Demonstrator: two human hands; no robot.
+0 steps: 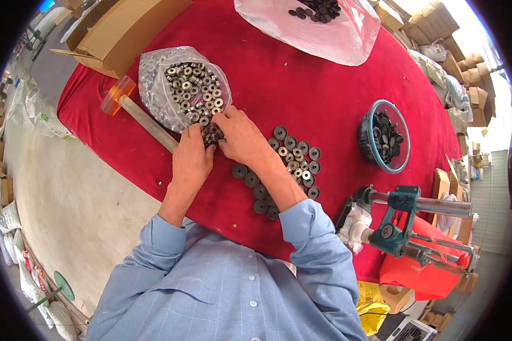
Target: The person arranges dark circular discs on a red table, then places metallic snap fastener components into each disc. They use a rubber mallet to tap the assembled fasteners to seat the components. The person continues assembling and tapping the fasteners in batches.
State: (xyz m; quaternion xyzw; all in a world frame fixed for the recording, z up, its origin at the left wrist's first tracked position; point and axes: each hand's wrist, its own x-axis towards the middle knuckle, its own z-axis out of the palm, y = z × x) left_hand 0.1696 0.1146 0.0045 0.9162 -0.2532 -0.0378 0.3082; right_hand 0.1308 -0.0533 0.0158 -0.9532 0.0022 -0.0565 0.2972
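Note:
A clear plastic bag (153, 85) full of small metal ring bearings (189, 85) lies with its mouth toward me. At its near lip, my left hand (190, 162) and my right hand (244, 139) come close together, fingers curled on the plastic. A few bearings show between the fingertips; whether the fingers also pinch any is hidden. Beneath my right forearm, round black wheels (260, 192) lie in a cluster on the red cloth (324, 85), with several loose bearings (293, 165) among them. A mallet (148, 122) with an orange head and wooden handle rests left of the bag.
At right stands a clear bowl (407, 133) of black round parts. Nearer is a green hand press (395, 221) with metal rods. A white sack (318, 40) with black parts lies at the far edge, and an open cardboard box (125, 37) sits far left.

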